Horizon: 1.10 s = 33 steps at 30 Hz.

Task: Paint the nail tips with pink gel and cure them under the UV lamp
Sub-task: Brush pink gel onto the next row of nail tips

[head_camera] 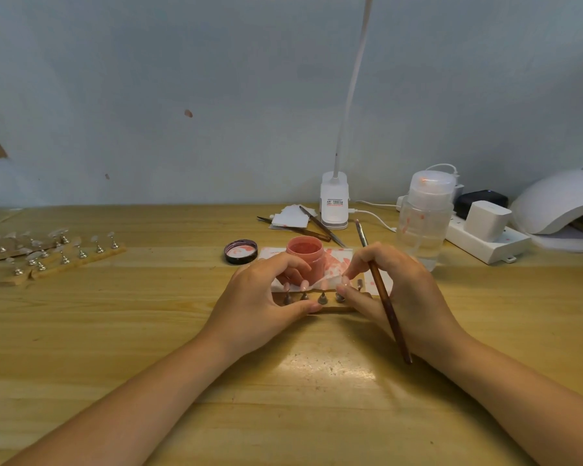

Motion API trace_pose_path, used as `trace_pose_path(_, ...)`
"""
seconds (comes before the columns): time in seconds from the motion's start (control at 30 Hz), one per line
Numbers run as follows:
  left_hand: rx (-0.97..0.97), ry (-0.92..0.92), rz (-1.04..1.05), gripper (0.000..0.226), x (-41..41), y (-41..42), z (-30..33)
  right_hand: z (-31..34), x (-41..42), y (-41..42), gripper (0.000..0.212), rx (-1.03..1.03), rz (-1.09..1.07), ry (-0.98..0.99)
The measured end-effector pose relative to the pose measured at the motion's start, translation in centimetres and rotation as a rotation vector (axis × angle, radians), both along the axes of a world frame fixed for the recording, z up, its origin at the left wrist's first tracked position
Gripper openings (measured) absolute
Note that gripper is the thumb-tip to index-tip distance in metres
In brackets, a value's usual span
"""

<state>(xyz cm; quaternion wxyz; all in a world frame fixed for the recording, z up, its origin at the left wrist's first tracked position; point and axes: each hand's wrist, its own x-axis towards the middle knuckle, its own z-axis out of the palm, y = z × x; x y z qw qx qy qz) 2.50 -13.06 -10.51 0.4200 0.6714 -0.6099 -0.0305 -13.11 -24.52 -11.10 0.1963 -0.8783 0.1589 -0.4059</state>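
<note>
My left hand point(266, 294) curls around the wooden nail stand point(320, 306), thumb on its near edge. My right hand point(398, 290) pinches a nail tip point(344, 281) on that stand, with the brush point(382, 290) tucked between its fingers. The open pink gel jar point(305, 255) sits just beyond my left fingers; the UV lamp point(559, 203) stands far right on the counter point(148, 331).

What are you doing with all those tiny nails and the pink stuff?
A person is working on a short wooden strip of little stands that hold nail tips. The left hand grips the strip's near edge to steady it. The right hand holds a brush and pinches a nail tip on one stand. An open jar of pink gel sits just behind, its lid beside it. The white UV lamp waits at the far right, and more stands with clear tips lie on the left.
</note>
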Motion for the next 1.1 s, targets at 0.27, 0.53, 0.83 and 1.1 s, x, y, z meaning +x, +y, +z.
trace_pose_path(0.27, 0.04, 0.058, 0.0, 0.034, 0.2, 0.0, -0.1, 0.1, 0.0, 0.0, 0.021, 0.004, 0.009, 0.034)
trace_pose_path(0.53, 0.057, 0.095, 0.009, 0.033, 0.3, -0.1, -0.1, 0.7, -1.0, -0.3, 0.021, 0.023, 0.006, 0.072)
trace_pose_path(0.83, 0.071, 0.113, 0.005, 0.034, 0.4, -0.1, -0.1, 0.6, -1.4, -1.0, 0.021, 0.06, 0.044, 0.086)
trace_pose_path(1.1, 0.069, 0.14, -0.014, 0.032, 0.4, -0.1, -0.1, 0.5, -1.4, -1.2, 0.024, 0.173, 0.093, 0.054)
